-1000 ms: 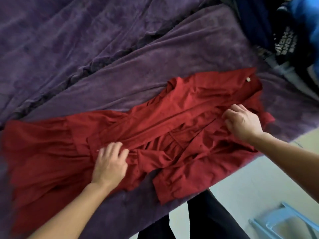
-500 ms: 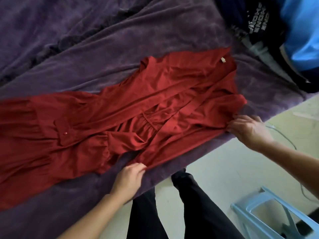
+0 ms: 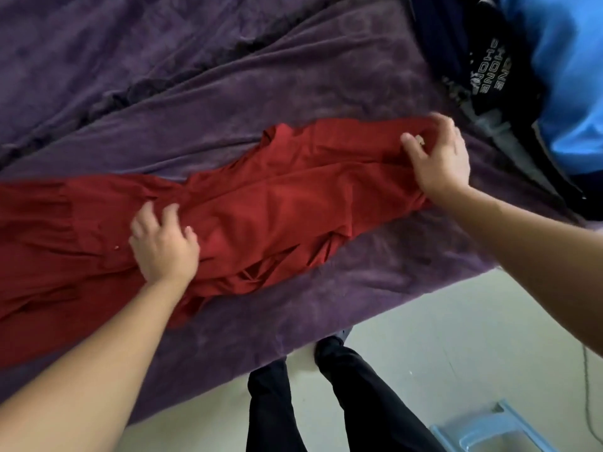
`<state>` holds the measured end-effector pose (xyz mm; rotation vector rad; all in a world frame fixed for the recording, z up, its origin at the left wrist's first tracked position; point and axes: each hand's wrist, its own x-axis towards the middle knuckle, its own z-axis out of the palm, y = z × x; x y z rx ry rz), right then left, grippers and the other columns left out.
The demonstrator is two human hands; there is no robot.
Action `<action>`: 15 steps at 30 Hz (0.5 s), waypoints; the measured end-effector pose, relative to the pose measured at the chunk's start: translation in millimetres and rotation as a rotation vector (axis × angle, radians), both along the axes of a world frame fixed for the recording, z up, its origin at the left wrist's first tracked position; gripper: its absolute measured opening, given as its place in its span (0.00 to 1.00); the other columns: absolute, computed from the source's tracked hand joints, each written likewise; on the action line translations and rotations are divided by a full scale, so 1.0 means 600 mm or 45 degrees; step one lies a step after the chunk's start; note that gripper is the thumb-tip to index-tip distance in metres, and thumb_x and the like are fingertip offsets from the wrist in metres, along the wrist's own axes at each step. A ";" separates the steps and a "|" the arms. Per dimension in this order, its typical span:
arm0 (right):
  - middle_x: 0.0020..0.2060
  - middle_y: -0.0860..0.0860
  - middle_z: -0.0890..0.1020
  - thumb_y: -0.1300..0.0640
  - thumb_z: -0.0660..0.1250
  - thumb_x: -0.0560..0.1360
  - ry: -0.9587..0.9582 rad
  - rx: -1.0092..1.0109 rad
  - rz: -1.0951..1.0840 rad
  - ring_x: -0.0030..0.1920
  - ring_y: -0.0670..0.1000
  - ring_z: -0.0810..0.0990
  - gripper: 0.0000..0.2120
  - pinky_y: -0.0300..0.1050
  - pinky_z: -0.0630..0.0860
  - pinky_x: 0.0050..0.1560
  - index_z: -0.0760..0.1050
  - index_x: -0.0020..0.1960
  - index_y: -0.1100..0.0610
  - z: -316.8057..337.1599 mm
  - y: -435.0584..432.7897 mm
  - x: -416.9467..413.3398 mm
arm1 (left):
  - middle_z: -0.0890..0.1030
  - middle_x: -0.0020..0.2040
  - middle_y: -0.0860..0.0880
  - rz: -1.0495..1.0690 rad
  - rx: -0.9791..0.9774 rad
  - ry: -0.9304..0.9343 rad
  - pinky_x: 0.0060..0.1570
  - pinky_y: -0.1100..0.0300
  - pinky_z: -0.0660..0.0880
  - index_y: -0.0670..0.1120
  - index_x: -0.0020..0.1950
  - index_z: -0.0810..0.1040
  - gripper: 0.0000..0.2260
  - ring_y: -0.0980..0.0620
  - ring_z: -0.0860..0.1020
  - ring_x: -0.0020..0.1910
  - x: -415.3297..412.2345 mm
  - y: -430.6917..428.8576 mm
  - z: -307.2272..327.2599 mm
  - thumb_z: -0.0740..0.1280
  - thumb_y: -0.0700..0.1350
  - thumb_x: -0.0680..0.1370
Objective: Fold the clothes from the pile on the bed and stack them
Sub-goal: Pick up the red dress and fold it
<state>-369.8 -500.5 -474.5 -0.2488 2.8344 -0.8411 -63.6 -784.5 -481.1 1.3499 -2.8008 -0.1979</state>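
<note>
Well, from the head camera I see the red dress (image 3: pixel 293 197) stretched lengthwise on the purple blanket (image 3: pixel 228 93), running from past my left hand (image 3: pixel 164 247) to under my right hand (image 3: pixel 439 158). The left palm lies on the dress's middle, fingers spread and loose — holding nothing. The right fingers curl over the dress's end, pinching the cloth. Beyond the right hand sits the pile (image 3: pixel 522 76) — blue and black garments.
</note>
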 end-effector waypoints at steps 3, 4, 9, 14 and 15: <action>0.67 0.52 0.72 0.32 0.70 0.65 -0.327 -0.114 -0.360 0.68 0.53 0.70 0.44 0.47 0.65 0.69 0.62 0.73 0.52 -0.043 0.057 0.013 | 0.63 0.74 0.38 -0.488 0.038 -0.065 0.65 0.40 0.63 0.49 0.70 0.71 0.23 0.36 0.62 0.71 -0.052 0.078 -0.042 0.66 0.49 0.75; 0.67 0.52 0.73 0.31 0.71 0.61 -0.407 -0.211 -0.475 0.68 0.52 0.71 0.49 0.47 0.65 0.70 0.61 0.74 0.53 -0.058 0.062 0.013 | 0.59 0.76 0.40 -0.556 0.094 -0.139 0.68 0.40 0.60 0.52 0.74 0.66 0.25 0.37 0.59 0.74 -0.070 0.098 -0.057 0.64 0.53 0.77; 0.60 0.46 0.79 0.32 0.77 0.51 -0.456 -0.554 -0.671 0.59 0.45 0.78 0.53 0.44 0.74 0.63 0.66 0.70 0.53 -0.100 0.013 -0.021 | 0.44 0.79 0.43 -0.542 0.315 -0.576 0.72 0.38 0.51 0.56 0.78 0.46 0.28 0.40 0.46 0.77 -0.101 0.120 -0.142 0.50 0.60 0.80; 0.44 0.52 0.85 0.53 0.80 0.61 -0.752 -0.819 -0.718 0.39 0.49 0.84 0.22 0.45 0.81 0.39 0.79 0.52 0.58 -0.078 -0.029 -0.039 | 0.50 0.79 0.45 -0.568 0.366 -0.542 0.70 0.42 0.56 0.56 0.77 0.52 0.27 0.42 0.52 0.76 -0.107 0.104 -0.117 0.54 0.59 0.80; 0.39 0.52 0.84 0.57 0.79 0.64 -0.746 -0.853 -0.693 0.35 0.50 0.83 0.13 0.45 0.80 0.37 0.80 0.46 0.58 -0.062 -0.033 -0.038 | 0.54 0.78 0.44 -0.543 0.371 -0.474 0.69 0.44 0.59 0.55 0.77 0.57 0.26 0.43 0.56 0.75 -0.104 0.098 -0.104 0.57 0.58 0.80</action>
